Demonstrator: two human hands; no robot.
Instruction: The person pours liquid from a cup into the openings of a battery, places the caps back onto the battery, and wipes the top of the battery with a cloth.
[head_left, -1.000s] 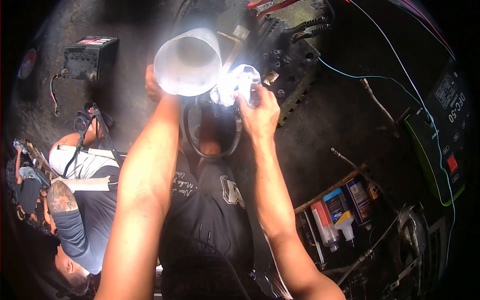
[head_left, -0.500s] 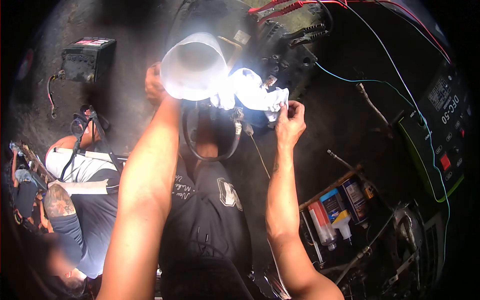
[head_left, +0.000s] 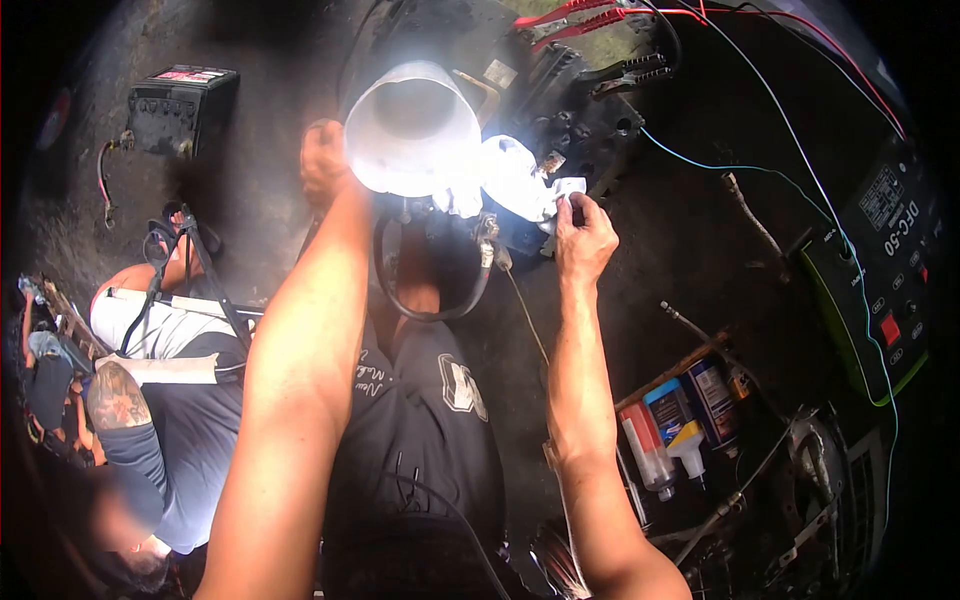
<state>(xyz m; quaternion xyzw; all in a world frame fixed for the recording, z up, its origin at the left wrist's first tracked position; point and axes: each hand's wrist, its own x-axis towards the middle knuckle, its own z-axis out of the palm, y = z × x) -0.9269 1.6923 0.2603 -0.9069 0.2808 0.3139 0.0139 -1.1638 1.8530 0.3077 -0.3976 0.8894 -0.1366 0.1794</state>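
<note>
A translucent white plastic container [head_left: 412, 150], round-mouthed, stands out in strong glare at the upper middle. My left hand [head_left: 322, 160] is closed at its left side, slightly blurred; the container hides part of the grip. To the right, my right hand [head_left: 585, 235] pinches the end of a crumpled white cloth [head_left: 515, 178] between thumb and fingers. The cloth lies against a dark, greasy machine part [head_left: 585, 130], its details washed out by light. Below the container loops a black cable [head_left: 428, 316] with a metal terminal [head_left: 487, 232].
A black battery [head_left: 180, 110] stands at upper left. Red-handled clamps [head_left: 580, 22] lie at the top; a green-edged DFC-50 unit [head_left: 880, 280] is at right. Several bottles and tubes [head_left: 680, 415] sit in a tray. Another person [head_left: 170, 440] is at lower left.
The view has shifted slightly, so most things appear a little farther right. My right hand still pinches the cloth, whose end has changed shape. My left hand stays beside the container.
</note>
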